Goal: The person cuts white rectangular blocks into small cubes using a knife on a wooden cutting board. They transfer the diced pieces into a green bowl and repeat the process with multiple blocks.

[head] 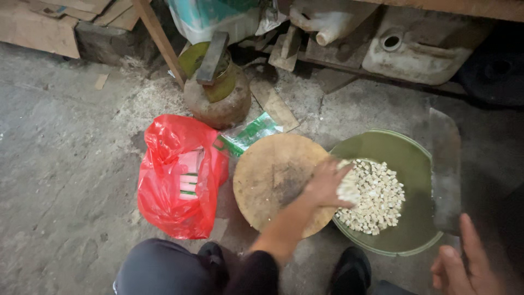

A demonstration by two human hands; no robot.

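Currently my left hand [327,183] is at the seam between the round wooden chopping board [273,175] and the green basin [415,158], fingers spread loose on a blurred clump of white cubes [374,199], gripping nothing firmly. Cubes are piled inside the basin, which sits on the concrete floor [71,164] touching the board's right edge. My right hand [464,262] is clenched on the cleaver [445,164], blade over the basin's right rim. Red plastic bag [177,175] lies just left of the board.
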